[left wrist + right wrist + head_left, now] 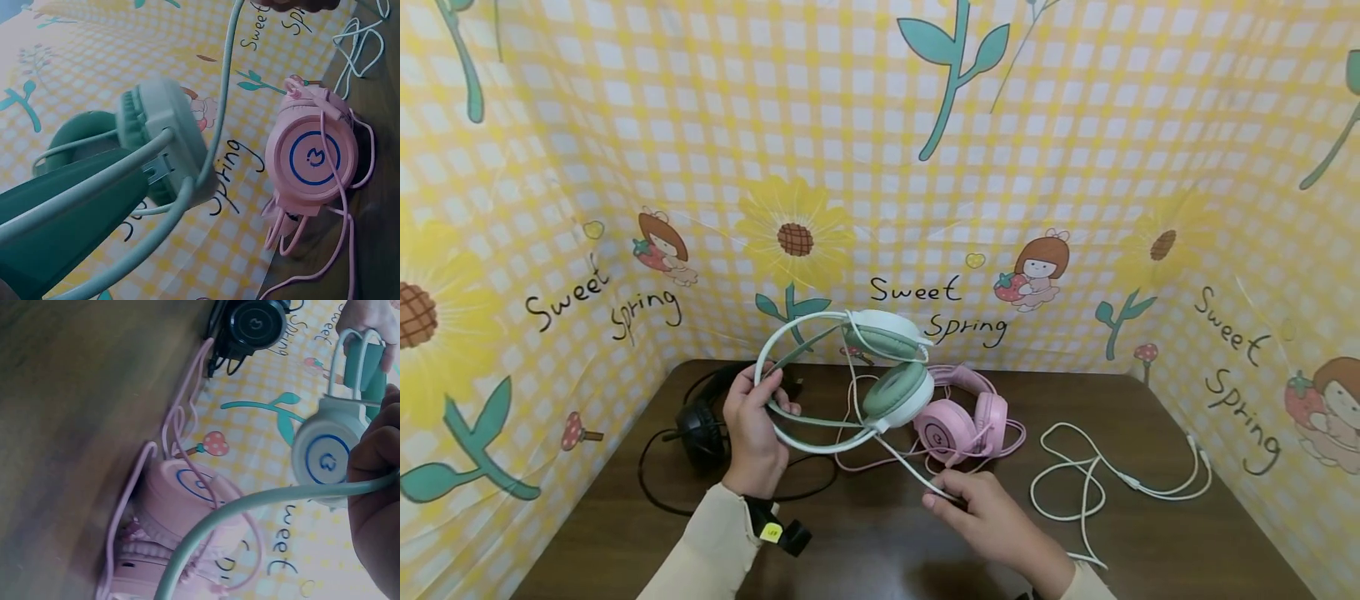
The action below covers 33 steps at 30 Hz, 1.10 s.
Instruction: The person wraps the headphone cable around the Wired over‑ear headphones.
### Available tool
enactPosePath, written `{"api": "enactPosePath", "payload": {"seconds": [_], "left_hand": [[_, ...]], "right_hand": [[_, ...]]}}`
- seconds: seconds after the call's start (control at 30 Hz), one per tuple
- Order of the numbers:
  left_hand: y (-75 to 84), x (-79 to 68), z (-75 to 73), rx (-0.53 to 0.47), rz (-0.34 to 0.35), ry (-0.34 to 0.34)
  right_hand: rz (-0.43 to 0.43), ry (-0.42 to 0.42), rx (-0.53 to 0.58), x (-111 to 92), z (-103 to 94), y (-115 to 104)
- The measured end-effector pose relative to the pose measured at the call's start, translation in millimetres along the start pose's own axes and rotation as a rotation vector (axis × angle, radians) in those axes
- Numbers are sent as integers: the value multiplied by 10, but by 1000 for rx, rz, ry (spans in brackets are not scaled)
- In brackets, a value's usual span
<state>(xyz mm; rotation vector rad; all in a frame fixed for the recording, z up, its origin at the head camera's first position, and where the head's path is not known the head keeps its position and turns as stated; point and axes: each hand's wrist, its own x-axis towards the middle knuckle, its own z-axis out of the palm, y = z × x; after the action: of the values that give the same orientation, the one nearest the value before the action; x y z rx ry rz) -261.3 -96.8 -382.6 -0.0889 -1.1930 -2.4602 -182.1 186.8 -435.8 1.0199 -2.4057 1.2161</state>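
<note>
White headphones with green ear pads (895, 398) are held up over the table, their ear cups towards the right. My left hand (756, 429) grips them by the headband, fingers curled round it. A pale cable (912, 468) runs from the lower ear cup to my right hand (992, 518), which pinches it between thumb and fingers. Seen from the right wrist, that cable (250, 499) passes out of the hand and curves down close to the camera. One white ear cup (322, 453) faces the right wrist view.
Pink headphones (946, 429) with their cable lie behind the held pair. Black headphones (702, 433) with a black cable lie at the left. More white cable (1082, 462) is looped on the brown table (880, 542) at the right. Yellow checked cloth (865, 100) surrounds the back and sides.
</note>
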Motion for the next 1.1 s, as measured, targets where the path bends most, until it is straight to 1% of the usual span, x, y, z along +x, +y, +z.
{"api": "enactPosePath", "payload": {"seconds": [0.07,0.13,0.23,0.33,0.4,0.47,0.57,0.6,0.67,0.87,1.0,1.1], "left_hand": [[14,-5,4,36,7,-12],[31,-18,9,87,32,-31],[65,-48,16,174,105,-81],[104,-78,19,250,181,-141],[135,-98,13,309,222,-184],[165,-118,2,391,260,-223],[200,-142,-15,519,292,-282],[205,-148,-20,555,293,-299],[206,-166,-38,599,268,-327],[200,-176,-87,633,163,-394],[215,-181,-99,632,103,-494],[231,-192,-95,621,55,-570]], "right_hand": [[-13,-11,-19,1,-31,-27],[-31,-22,-52,5,-62,-59],[-61,-27,-109,14,-105,-113],[-94,-30,-140,27,-142,-166],[-124,-29,-142,35,-169,-201],[-156,-23,-139,45,-200,-238],[-187,-7,-123,62,-256,-300],[-195,-2,-118,69,-274,-321],[-202,1,-98,75,-305,-367],[-256,-13,-76,97,-377,-464],[-250,-18,-66,88,-440,-490],[-242,-2,-49,87,-496,-494]]}}
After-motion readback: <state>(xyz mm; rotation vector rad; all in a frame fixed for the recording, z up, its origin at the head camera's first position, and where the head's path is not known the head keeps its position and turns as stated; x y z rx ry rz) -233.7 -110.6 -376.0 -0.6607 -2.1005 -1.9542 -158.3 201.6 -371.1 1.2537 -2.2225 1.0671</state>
